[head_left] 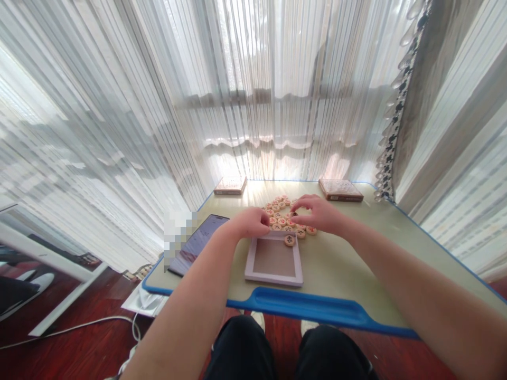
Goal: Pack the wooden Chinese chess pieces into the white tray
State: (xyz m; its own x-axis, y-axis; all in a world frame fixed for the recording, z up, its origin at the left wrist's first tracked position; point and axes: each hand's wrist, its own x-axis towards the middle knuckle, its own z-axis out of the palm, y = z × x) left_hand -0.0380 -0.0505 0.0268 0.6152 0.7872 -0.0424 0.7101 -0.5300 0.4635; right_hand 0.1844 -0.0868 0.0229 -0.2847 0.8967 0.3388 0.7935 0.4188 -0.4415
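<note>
Round wooden Chinese chess pieces [281, 221] with red and black characters lie in a loose cluster on the table. In front of them sits a shallow open box [293, 281] with a pale rim. One chess piece [289, 240] rests inside it at the far right corner. My right hand [319, 214] is over the cluster's right side, thumb and forefinger closed on a dark-marked chess piece [293, 215]. Beside the box's far left corner, my left hand [252, 221] has its fingers curled in. What its fingertips hold, if anything, is hidden.
The pale table [380, 253] has a blue edge with a trough [309, 306] at the front. On the left lies a tablet [202, 240], partly behind my left forearm. Two flat boxes, a left one [230, 185] and a right one [341, 190], stand at the back before sheer curtains.
</note>
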